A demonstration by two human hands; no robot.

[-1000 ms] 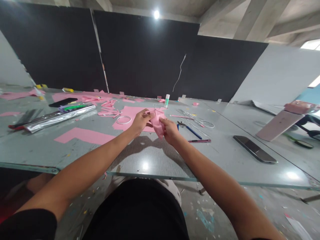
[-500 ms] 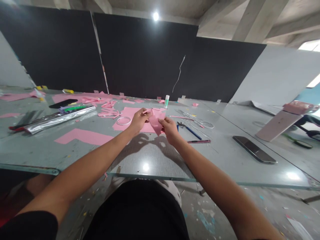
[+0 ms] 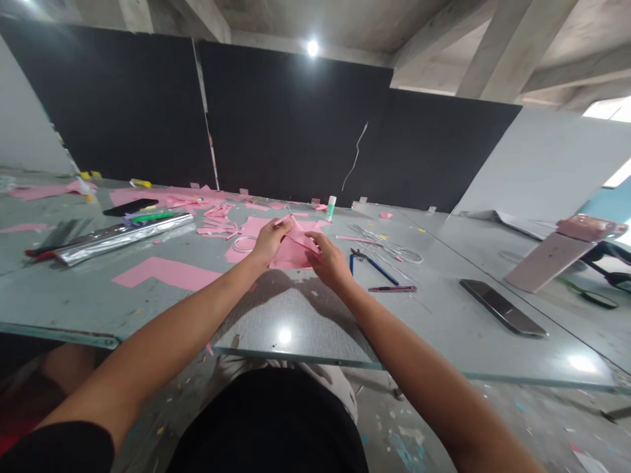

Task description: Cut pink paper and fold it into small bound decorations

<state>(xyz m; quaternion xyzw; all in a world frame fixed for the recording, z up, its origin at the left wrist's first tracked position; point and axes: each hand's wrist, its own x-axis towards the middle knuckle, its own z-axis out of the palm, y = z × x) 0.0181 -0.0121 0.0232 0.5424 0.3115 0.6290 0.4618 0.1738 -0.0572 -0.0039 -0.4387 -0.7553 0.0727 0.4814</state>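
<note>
My left hand (image 3: 270,242) pinches the upper left part of a small pink paper piece (image 3: 302,238). At the right end of that piece, my right hand (image 3: 329,260) has its fingers closed on the edge. Both hands are over a larger pink sheet (image 3: 290,261) lying on the grey table. A white ring (image 3: 244,244) rests on the sheet's left side, next to my left hand. Beyond the sheet stands a glue stick (image 3: 330,208) with a green and white body. Blue-handled pliers (image 3: 377,267) lie to the right of my right hand.
A foil roll (image 3: 125,238), a black phone (image 3: 131,207) and pink scraps (image 3: 217,222) lie at the left. An angular pink cutout (image 3: 165,272) is nearer. On the right are wires (image 3: 384,243), a pen (image 3: 392,289), another phone (image 3: 500,307) and a pink-topped bottle (image 3: 552,256).
The small pink paper has tilted from facing me to a flatter, edge-on position. My right hand has turned with it, and the view has shifted slightly upward.
</note>
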